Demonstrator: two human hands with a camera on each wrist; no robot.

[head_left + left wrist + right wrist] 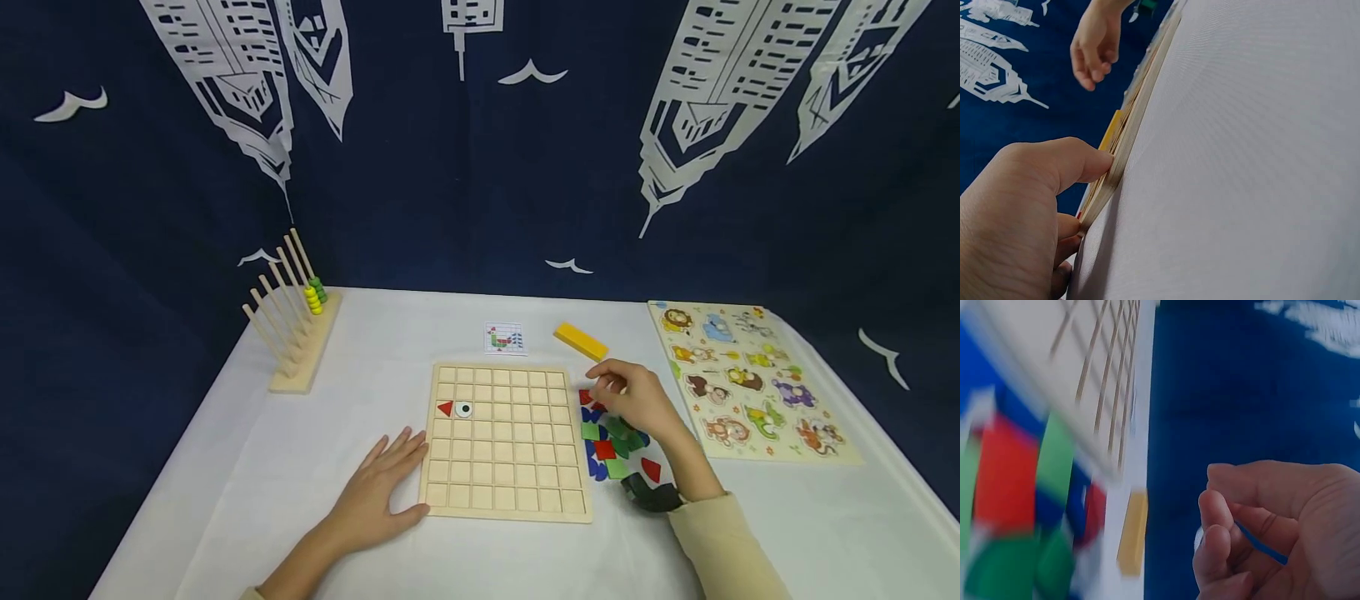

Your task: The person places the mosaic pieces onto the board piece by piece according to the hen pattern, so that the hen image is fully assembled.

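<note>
My left hand (378, 492) lies on the white table at the left edge of a wooden grid board (504, 510), fingers spread. In the left wrist view, its thumb (1094, 164) touches the board's side. A red triangle (446, 408) and a white disc with a black dot (464, 410) sit side by side in the board's upper left cells. My right hand (636, 398) hovers over loose coloured pieces (604, 451) right of the board. Its fingers are loosely bent, with thumb and index tips close together; no piece shows between them.
Behind the board lie a small picture card (506, 339) and a yellow block (581, 342). A peg stand (306, 367) with yellow and green beads stands at the left. An animal puzzle board (813, 451) lies at the right. A dark blue cloth (465, 192) hangs behind the table.
</note>
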